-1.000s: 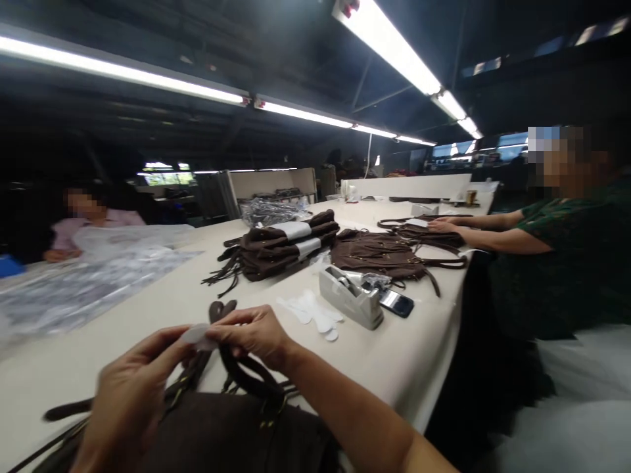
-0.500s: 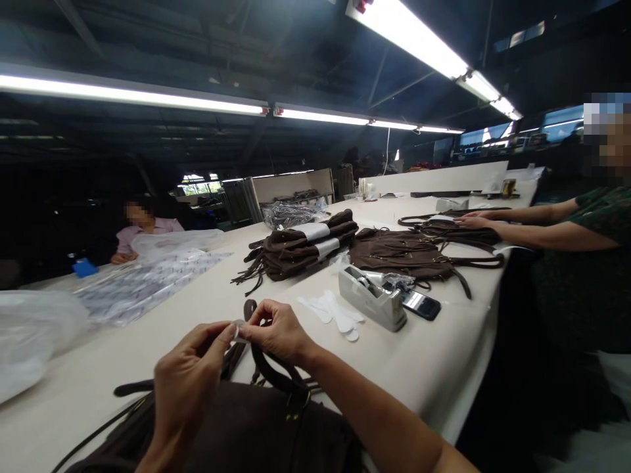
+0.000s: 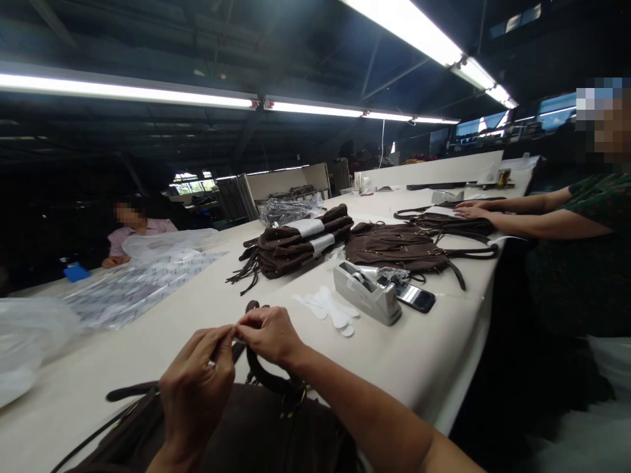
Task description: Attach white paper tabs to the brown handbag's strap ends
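A dark brown bag (image 3: 246, 427) lies in front of me, with its strap handle (image 3: 263, 376) raised. My left hand (image 3: 197, 384) is closed in a pinch at the handle's upper part. A small bit of a white strip (image 3: 211, 363) shows between its fingers. My right hand (image 3: 271, 336) is closed around the handle, its thumb and forefinger meeting my left fingertips. Exactly what lies between the touching fingertips is hidden. White paper-like strips (image 3: 328, 309) lie just beyond my right hand, beside a grey tape dispenser (image 3: 367, 293).
A phone (image 3: 417, 297) lies behind the dispenser. Stacked brown bags (image 3: 300, 246) and another brown bag (image 3: 394, 248) occupy the table's middle. At right, a co-worker's hands (image 3: 470, 210) rest on a bag. Clear plastic sheeting (image 3: 142, 286) spreads at left, near another person (image 3: 138, 226).
My left fingers have moved up against my right fingertips, and the white strip that showed between them is now mostly hidden. The whole view has shifted slightly.
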Motion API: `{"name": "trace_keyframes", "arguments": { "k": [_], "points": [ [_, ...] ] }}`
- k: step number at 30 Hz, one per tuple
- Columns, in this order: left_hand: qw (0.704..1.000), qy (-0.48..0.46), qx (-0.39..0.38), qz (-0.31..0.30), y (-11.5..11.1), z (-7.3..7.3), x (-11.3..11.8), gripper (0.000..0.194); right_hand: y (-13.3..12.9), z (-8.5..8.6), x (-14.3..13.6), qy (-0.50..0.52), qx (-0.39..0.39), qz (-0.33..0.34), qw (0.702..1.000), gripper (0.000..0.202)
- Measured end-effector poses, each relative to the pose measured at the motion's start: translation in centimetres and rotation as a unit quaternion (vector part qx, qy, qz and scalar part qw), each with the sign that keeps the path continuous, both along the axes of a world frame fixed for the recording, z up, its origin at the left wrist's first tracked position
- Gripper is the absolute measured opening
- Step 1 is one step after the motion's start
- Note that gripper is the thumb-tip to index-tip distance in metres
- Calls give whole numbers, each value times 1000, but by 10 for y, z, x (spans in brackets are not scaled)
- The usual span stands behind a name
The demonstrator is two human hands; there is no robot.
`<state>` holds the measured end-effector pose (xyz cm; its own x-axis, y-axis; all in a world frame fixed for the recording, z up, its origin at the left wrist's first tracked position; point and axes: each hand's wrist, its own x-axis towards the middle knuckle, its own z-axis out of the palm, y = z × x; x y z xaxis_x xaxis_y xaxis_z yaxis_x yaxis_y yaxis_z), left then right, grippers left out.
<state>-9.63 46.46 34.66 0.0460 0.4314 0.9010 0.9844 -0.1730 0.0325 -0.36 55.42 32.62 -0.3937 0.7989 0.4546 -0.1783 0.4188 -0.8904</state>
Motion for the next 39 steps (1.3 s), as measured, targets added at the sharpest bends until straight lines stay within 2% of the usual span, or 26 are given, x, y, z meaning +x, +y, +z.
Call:
{"name": "trace_keyframes", "arguments": {
  "k": [3, 5, 8, 9, 11, 14, 20, 24, 27, 32, 34, 37, 39],
  "points": [
    [998, -51, -26, -13, 1, -1, -4, 17, 3, -2, -2, -27, 7, -49, 998, 7],
    [984, -154, -83, -26, 4, -2, -9, 24, 6, -5, -2, -21, -12, -40, 999, 11],
    [923, -332, -188, -51, 9, -4, -15, 38, 13, -10, -3, 33, -53, 19, 998, 22],
    [905, -368, -206, -61, 11, -4, -15, 43, 14, -11, -2, 51, -63, 38, 996, 25],
    [889, -399, -207, -84, 14, -5, -14, 52, 16, -10, 0, 69, -67, 59, 994, 27],
    [893, -390, -194, -107, 14, -6, -13, 55, 16, -8, 3, 63, -55, 58, 995, 24],
    [940, -254, -206, -91, 7, 1, -35, 41, 11, -4, 2, 64, -100, 104, 988, 37],
    [931, -257, -232, -117, -2, 4, -42, 40, 8, -2, 2, 103, -126, 126, 979, 45],
    [934, -256, -224, -107, -11, -4, -43, 37, 6, -4, 1, 92, -102, 139, 981, 43],
    [968, -186, -160, -58, -19, -23, -41, 29, 3, -8, -3, 61, -59, 169, 982, 34],
    [967, -207, -139, -48, -17, -26, -38, 27, 2, -8, -1, 63, -53, 162, 983, 28],
    [945, -297, -131, -32, -12, -26, -34, 30, 1, -5, 3, 14, -40, 147, 988, 18],
    [932, -337, -132, -20, -11, -24, -31, 35, -1, -4, 5, -29, 3, 124, 992, 17]
  ]
}}
